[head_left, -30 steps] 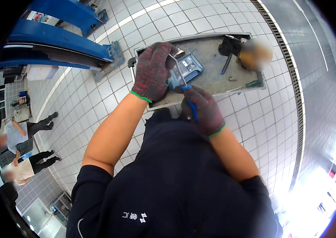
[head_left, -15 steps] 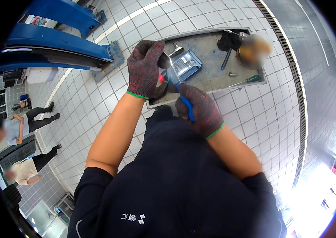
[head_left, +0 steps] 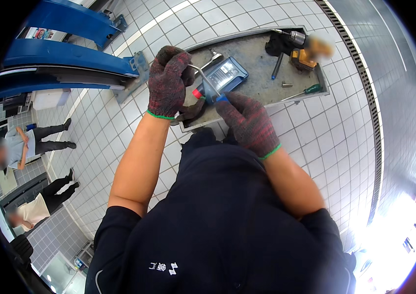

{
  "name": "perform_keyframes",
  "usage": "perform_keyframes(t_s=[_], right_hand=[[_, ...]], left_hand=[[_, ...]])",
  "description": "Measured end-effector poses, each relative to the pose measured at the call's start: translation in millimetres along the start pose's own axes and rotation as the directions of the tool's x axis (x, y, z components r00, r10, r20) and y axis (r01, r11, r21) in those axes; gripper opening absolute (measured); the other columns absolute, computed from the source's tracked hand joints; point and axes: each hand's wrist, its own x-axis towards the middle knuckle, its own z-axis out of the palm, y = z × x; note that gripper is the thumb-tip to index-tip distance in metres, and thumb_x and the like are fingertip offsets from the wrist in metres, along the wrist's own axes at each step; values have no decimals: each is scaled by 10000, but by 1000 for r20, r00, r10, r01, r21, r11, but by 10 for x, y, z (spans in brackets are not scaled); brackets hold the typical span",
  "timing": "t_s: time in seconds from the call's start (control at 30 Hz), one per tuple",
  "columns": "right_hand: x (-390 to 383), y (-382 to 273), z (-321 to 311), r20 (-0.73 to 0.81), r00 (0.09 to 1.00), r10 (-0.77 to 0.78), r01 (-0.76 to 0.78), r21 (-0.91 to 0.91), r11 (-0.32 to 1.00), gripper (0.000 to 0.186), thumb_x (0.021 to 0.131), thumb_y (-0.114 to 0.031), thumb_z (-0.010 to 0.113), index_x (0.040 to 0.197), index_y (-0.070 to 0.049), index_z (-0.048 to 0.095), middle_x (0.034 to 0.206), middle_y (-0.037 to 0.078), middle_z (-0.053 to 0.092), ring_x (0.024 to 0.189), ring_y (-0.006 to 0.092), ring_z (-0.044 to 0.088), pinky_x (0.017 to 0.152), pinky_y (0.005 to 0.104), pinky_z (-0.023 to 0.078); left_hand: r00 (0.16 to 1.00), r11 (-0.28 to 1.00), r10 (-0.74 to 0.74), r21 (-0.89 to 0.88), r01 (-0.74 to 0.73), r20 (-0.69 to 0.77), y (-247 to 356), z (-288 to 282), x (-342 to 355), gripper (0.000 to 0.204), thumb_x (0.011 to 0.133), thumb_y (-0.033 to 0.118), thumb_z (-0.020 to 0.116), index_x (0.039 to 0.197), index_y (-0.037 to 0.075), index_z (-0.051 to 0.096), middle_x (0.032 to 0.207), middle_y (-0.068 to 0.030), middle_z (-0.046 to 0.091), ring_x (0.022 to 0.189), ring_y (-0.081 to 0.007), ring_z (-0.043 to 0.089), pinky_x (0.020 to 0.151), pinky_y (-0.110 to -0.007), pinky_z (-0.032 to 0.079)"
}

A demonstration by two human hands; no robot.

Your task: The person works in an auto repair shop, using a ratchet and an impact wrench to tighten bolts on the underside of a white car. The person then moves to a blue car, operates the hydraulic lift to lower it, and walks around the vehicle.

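Observation:
Over a shallow grey tray [head_left: 262, 73] I hold a blue-handled tool with a bent metal shaft [head_left: 208, 81]. My right hand [head_left: 247, 122], in a dark red-and-black knit glove, is closed round its blue handle [head_left: 222, 98]. My gloved left hand [head_left: 169, 81] is closed with its fingers at the shaft's bent end. Beneath the shaft, a blue case-like object with a pale label [head_left: 227, 76] lies in the tray. A red-tipped piece [head_left: 197, 93] shows beside it, mostly hidden. Near my left fingers lies a ratchet wrench [head_left: 215, 58].
The tray also bears a yellow power tool [head_left: 303, 59], a black cloth [head_left: 279, 45], a blue-and-black pen-like tool [head_left: 277, 68], a small metal socket [head_left: 287, 85] and a green-handled screwdriver [head_left: 311, 89]. Blue lift arms [head_left: 70, 56] stand left. Two people are at far left.
Both hands have shifted slightly left in view, along with the tool. My right hand has moved up the handle toward the shaft, and less blue now shows. The tray has shifted up a little.

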Motion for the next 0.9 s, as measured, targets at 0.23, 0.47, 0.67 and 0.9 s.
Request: perform_keyframes(t_s=[0.23, 0.47, 0.67, 0.9], right_hand=[[-43, -80, -60, -81, 980, -183, 150, -302, 941, 414, 975, -405, 660, 1173, -44, 709, 945, 234, 718, 887, 429, 696, 745, 473, 553], [-41, -52, -47, -112, 954, -278, 220, -365, 904, 353, 956, -364, 686, 1178, -91, 711, 926, 211, 719, 865, 414, 700, 716, 474, 558], [-16, 38, -78, -2, 985, -172, 172, 11, 985, 386, 991, -361, 669, 1209, -44, 696, 870, 137, 733, 762, 261, 705, 691, 386, 549], [-51, -75, 37, 229, 970, 78, -185, 491, 852, 301, 1026, -258, 615, 1154, 11, 660, 741, -13, 561, 667, 61, 469, 601, 235, 395]], left_hand=[[1000, 1000, -7, 27, 6, 28, 139, 91, -19, 20, 955, 96, 610, 971, 88, 617, 807, -31, 618, 580, -116, 490, 529, -308, 402], [999, 1000, 9, -15, -8, 36, 176, 153, -96, 111, 1005, 168, 592, 1031, 63, 619, 793, -42, 602, 598, -125, 502, 573, -305, 416], [949, 959, -130, -207, 194, 288, 238, 9, -98, 158, 1029, 185, 599, 1040, 34, 645, 786, -60, 613, 661, -152, 554, 625, -345, 461], [970, 957, 112, 239, -164, 215, 230, 18, -108, 350, 1058, 333, 550, 1157, 10, 643, 932, -118, 688, 826, -228, 664, 796, -406, 544]])
